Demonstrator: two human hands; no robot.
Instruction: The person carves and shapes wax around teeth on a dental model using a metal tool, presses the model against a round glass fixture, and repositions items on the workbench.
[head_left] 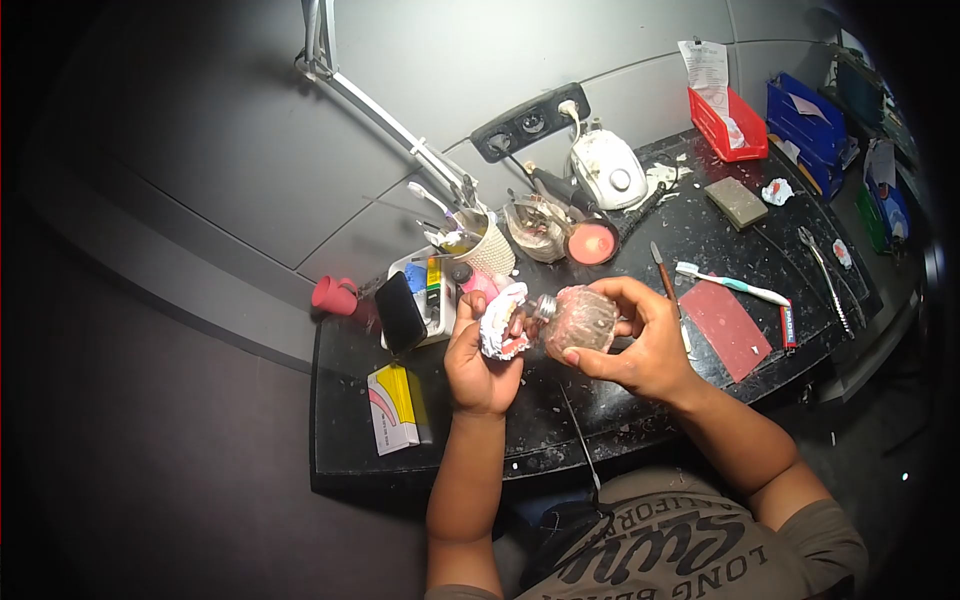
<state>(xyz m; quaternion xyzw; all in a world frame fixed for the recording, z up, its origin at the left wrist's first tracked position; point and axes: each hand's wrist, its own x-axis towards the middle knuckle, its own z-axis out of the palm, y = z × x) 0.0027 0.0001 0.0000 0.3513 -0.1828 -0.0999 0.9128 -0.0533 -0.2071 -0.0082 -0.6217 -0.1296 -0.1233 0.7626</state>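
My left hand (482,372) is closed round a white plaster dental model (497,322) with pinkish wax along its arch. In my right hand (655,345) is a round glass spirit lamp (584,322), tipped on its side. Its metal neck (546,307) points left at the model, close beside it; whether they touch I cannot tell, and no flame is clearly visible. A wax knife (660,268) with a brown handle lies just beyond my right hand, near a pink wax sheet (725,325).
A toothbrush (735,284) lies across the wax sheet. Behind my hands stand a tool cup (487,248) and a pink wax pot (593,242). At left are a phone (400,312), a yellow-white box (394,408) and a pink cup (335,295). A red bin (728,128) stands far right.
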